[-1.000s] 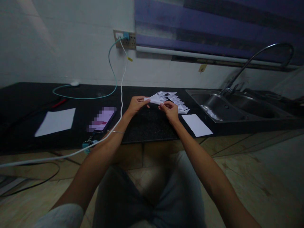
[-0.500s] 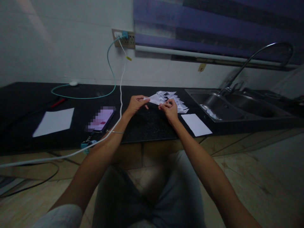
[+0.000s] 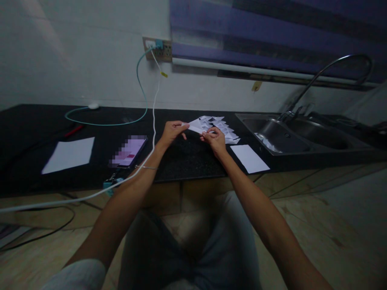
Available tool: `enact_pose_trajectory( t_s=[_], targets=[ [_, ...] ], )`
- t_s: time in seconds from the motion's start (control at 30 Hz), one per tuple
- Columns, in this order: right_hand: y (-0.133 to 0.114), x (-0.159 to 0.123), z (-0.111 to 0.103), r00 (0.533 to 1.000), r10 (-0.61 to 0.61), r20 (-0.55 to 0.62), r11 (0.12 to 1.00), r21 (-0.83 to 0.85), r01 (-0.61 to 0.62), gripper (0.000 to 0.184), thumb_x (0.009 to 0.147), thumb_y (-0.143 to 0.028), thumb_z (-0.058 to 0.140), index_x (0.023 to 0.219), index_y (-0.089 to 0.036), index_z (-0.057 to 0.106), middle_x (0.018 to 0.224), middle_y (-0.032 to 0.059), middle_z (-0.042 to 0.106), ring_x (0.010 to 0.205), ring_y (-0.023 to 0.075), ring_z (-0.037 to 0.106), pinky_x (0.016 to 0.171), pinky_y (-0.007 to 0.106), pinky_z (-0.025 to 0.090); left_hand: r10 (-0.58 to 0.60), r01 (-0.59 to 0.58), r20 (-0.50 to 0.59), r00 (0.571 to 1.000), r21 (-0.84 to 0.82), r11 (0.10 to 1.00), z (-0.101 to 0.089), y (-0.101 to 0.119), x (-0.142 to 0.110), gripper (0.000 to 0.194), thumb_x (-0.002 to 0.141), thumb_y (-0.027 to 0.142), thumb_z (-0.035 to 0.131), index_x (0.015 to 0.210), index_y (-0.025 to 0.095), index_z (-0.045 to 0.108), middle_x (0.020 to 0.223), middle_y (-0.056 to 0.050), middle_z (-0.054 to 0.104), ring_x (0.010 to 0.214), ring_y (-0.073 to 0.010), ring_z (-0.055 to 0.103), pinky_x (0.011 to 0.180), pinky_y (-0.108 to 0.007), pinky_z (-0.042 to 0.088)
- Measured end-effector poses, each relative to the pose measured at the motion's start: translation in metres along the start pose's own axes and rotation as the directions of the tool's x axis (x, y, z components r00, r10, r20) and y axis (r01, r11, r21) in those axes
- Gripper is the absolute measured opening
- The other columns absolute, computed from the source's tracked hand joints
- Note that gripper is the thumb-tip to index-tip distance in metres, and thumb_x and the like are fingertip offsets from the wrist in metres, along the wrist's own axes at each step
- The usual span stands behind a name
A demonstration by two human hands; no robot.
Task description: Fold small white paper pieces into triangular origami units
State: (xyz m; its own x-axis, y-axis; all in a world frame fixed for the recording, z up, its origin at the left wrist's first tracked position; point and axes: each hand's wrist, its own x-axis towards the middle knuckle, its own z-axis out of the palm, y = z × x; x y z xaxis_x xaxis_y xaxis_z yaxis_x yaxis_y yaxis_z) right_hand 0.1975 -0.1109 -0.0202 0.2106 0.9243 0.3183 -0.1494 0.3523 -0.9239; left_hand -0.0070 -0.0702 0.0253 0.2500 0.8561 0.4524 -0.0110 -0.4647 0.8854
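Observation:
Between both hands a folded piece of white paper (image 3: 196, 126) is held above the black counter. My left hand (image 3: 173, 132) pinches its left corner between thumb and fingers. On the other side, my right hand (image 3: 214, 139) is closed on the paper's lower right edge. Just behind and to the right lies a group of folded white paper pieces (image 3: 225, 128), overlapping in rows and partly hidden by my right hand and the held paper. A flat white sheet (image 3: 250, 158) lies to the right, near the counter's front edge.
To the left lie another white sheet (image 3: 70, 155) and a phone (image 3: 133, 151) with its screen lit. A white cable (image 3: 155, 121) runs from the wall socket (image 3: 165, 51) across my left forearm. The steel sink (image 3: 281, 135) with its curved faucet (image 3: 320, 74) is at the right.
The held paper is tilted a little differently and looks narrower. My left hand has shifted slightly left; my right hand has hardly moved.

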Motion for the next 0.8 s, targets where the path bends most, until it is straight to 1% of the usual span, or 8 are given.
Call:
enact_pose_trajectory(
  t_s=[0.13,0.27,0.33,0.4,0.5,0.6,0.7,0.8],
  targets=[
    [0.000,-0.001,0.002,0.999,0.037,-0.021,0.999,-0.002,-0.037,0.050,0.058,-0.046,0.093,0.088,-0.020,0.063,0.070,0.0007,0.076,0.062,0.0146,0.072,0.064,0.026,0.061,-0.027,0.027,0.000,1.000,-0.004,1.000,-0.001,0.002,0.000,0.027,0.076,0.036,0.079,0.066,0.011,0.072,0.050,-0.001,0.061,0.048,-0.0097,0.056,0.048,-0.021,0.038],
    [0.000,-0.001,0.004,0.994,0.089,-0.056,0.996,-0.003,-0.089,0.047,0.057,-0.042,0.092,0.090,-0.015,0.070,0.076,0.0037,0.077,0.063,0.0138,0.072,0.067,0.026,0.061,-0.093,0.093,0.018,0.996,-0.034,0.995,-0.001,-0.007,0.002,0.031,0.081,0.042,0.077,0.078,0.011,0.074,0.049,0.000,0.061,0.042,-0.0076,0.051,0.042,-0.019,0.029],
    [-0.001,-0.002,0.004,0.993,0.101,-0.056,0.995,-0.009,-0.102,0.044,0.058,-0.041,0.091,0.087,-0.014,0.072,0.076,0.0039,0.077,0.063,0.0131,0.071,0.067,0.025,0.060,-0.130,0.135,0.093,0.987,-0.044,0.990,0.002,-0.012,0.002,0.031,0.081,0.041,0.078,0.085,0.011,0.075,0.056,-0.002,0.068,0.044,-0.0076,0.054,0.042,-0.018,0.031],
    [-0.001,-0.002,0.005,0.994,0.102,-0.041,0.994,-0.023,-0.103,0.040,0.059,-0.040,0.090,0.085,-0.015,0.073,0.075,0.0031,0.076,0.063,0.0126,0.071,0.067,0.024,0.059,-0.159,0.162,0.180,0.971,-0.005,0.987,0.005,-0.015,0.001,0.027,0.078,0.034,0.081,0.083,0.009,0.076,0.061,-0.005,0.071,0.049,-0.0090,0.058,0.045,-0.018,0.036],
    [0.001,-0.003,0.005,0.995,0.102,-0.010,0.994,-0.036,-0.103,0.037,0.059,-0.040,0.090,0.082,-0.016,0.074,0.071,0.0015,0.075,0.062,0.0125,0.070,0.066,0.024,0.058,-0.147,0.148,0.256,0.955,0.017,0.989,0.010,-0.015,-0.002,0.023,0.078,0.028,0.081,0.085,0.006,0.077,0.074,-0.010,0.077,0.056,-0.0113,0.063,0.053,-0.020,0.047],
    [0.004,-0.001,0.004,0.995,0.096,0.009,0.994,-0.051,-0.096,0.035,0.060,-0.041,0.090,0.080,-0.017,0.075,0.069,0.0009,0.075,0.062,0.0132,0.070,0.066,0.025,0.057,-0.123,0.123,0.296,0.947,0.019,0.992,0.009,-0.016,-0.002,0.028,0.080,0.033,0.080,0.087,0.006,0.078,0.086,-0.014,0.080,0.059,-0.0126,0.066,0.061,-0.022,0.053],
    [0.008,0.001,0.001,0.997,0.069,0.029,0.992,-0.109,-0.065,0.033,0.063,-0.044,0.088,0.079,-0.018,0.075,0.070,0.0011,0.074,0.063,0.0144,0.070,0.066,0.026,0.057,-0.087,0.086,0.341,0.936,0.018,0.996,0.007,-0.020,0.000,0.037,0.083,0.042,0.077,0.085,0.005,0.078,0.089,-0.017,0.080,0.057,-0.0130,0.067,0.062,-0.023,0.053],
    [0.010,0.002,0.000,0.997,0.064,0.033,0.991,-0.122,-0.060,0.034,0.065,-0.046,0.086,0.081,-0.019,0.075,0.073,0.0015,0.075,0.064,0.0150,0.071,0.068,0.028,0.058,-0.052,0.052,0.367,0.929,0.009,0.999,0.005,-0.024,0.002,0.048,0.087,0.052,0.070,0.087,0.005,0.078,0.092,-0.020,0.080,0.056,-0.0129,0.068,0.054,-0.021,0.047]
  ],
)
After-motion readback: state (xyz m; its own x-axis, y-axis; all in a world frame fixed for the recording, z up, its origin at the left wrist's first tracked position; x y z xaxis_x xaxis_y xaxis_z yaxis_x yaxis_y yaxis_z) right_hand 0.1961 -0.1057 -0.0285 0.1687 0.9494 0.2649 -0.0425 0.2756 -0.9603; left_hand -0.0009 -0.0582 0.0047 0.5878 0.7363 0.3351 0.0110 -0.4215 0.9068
